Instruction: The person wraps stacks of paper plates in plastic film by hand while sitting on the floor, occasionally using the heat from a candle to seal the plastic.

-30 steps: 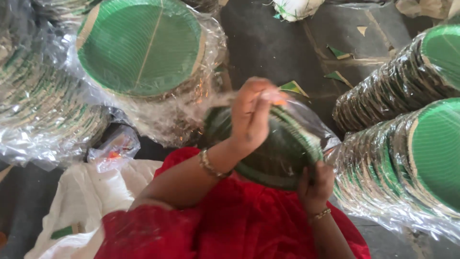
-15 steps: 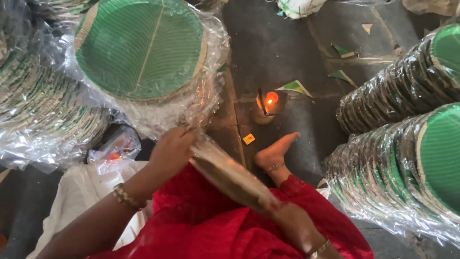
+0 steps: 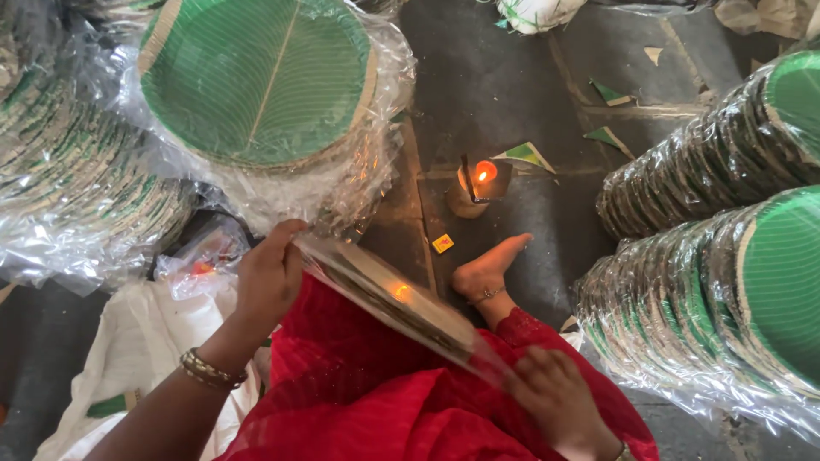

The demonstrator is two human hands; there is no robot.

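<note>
We hold plastic-wrapped stack of paper plates [image 3: 393,303] edge-on, frame centre, over red lap. Left hand [image 3: 266,282] grip closed on upper rim, right hand [image 3: 555,397] pinching lower wrap. We judge it light, stiff, film slippery; take by opposite rims.

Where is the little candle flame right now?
In the head view, the little lit candle sits on the dark floor near the middle, just beyond the bare foot, between the wrapped plate stack on the left and the wrapped stacks on the right.
</note>
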